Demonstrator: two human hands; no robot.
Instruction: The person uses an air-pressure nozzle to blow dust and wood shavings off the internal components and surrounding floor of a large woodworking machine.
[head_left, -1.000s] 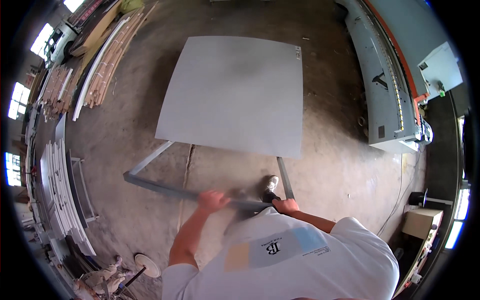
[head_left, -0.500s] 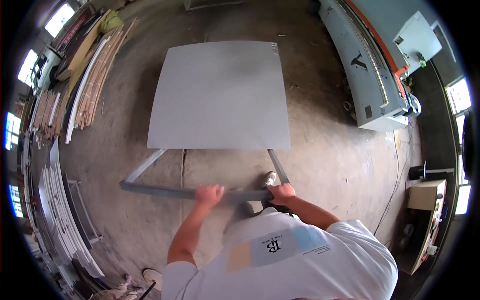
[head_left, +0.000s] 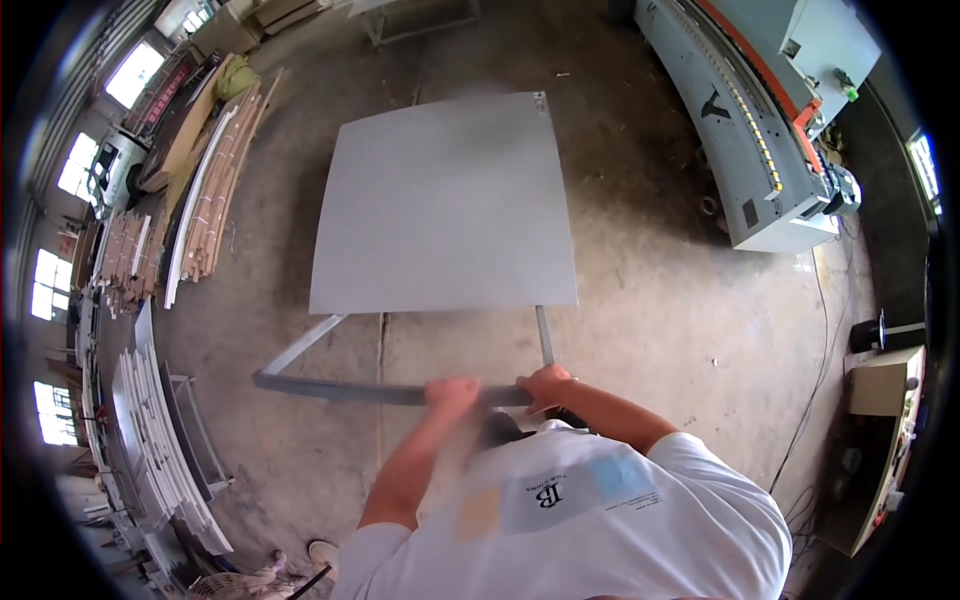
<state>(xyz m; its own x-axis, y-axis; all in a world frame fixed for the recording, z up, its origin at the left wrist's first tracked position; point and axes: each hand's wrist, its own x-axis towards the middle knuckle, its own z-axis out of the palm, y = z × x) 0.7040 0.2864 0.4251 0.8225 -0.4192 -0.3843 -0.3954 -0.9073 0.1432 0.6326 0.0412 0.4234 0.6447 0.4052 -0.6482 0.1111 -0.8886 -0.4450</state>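
Note:
My left hand (head_left: 453,396) is closed over a long dark grey bar (head_left: 340,389), slightly blurred by motion. My right hand (head_left: 546,387) grips the same bar near its right end, fingers wrapped over it. Two lighter metal side rails (head_left: 303,345) run from the bar to beneath a large flat light grey panel (head_left: 440,205) in front of me. Whatever supports the panel underneath is hidden. At the panel's far right corner sits a small marked patch.
A long grey machine with an orange edge (head_left: 735,130) stands at the far right. Bundled brown strips (head_left: 215,190) and white lengths (head_left: 165,440) lie on the left. A wooden cabinet (head_left: 885,385) is at the right, with cables (head_left: 815,400) on the floor beside it.
My left hand has moved right along the bar, and my right hand slightly left, so they are closer together. The whole view has shifted a little.

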